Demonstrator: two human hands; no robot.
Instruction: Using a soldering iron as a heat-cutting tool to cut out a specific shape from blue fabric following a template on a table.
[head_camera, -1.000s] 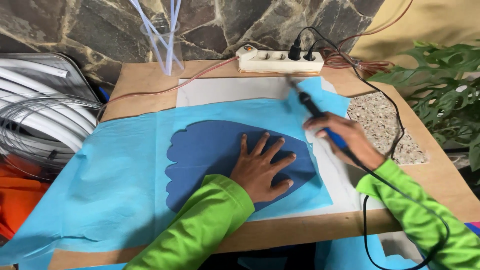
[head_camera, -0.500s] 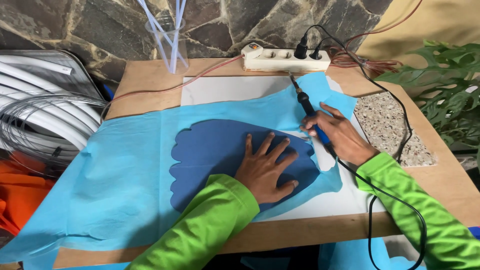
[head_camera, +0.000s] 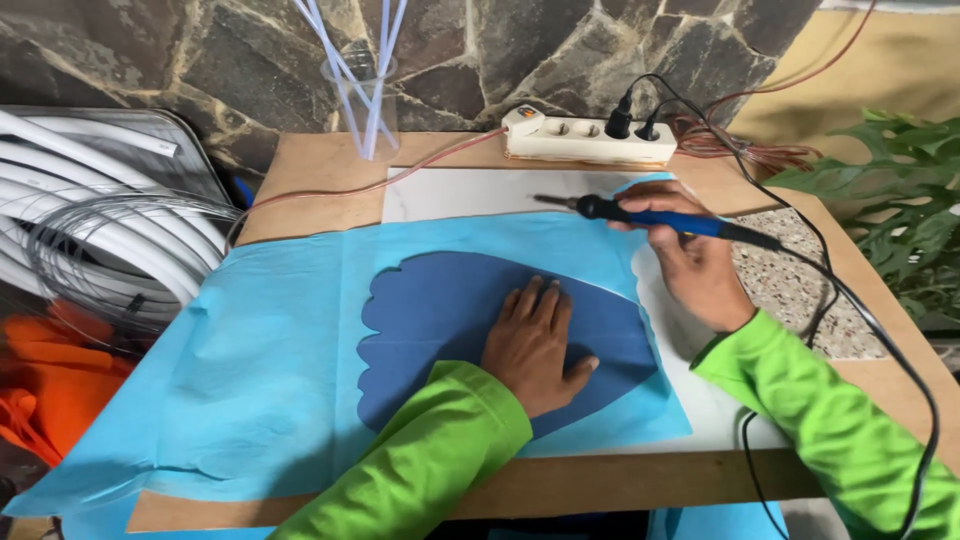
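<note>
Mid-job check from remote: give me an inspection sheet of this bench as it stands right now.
Surface: wooden board with a white slab on it.
Job's things: light blue sheet spread flat; dark blue scalloped template on top; corded hot-tip tool held level above the sheet.
Clutter: clear cup of straws at the back edge.
Grippers: left hand pressed flat on the template; right hand gripping the tool.
Cables: black tool cord runs past the right arm; power strip with two plugs in; thin reddish wire across the board.
Surroundings: stone wall, white tubing left, plant right.
</note>
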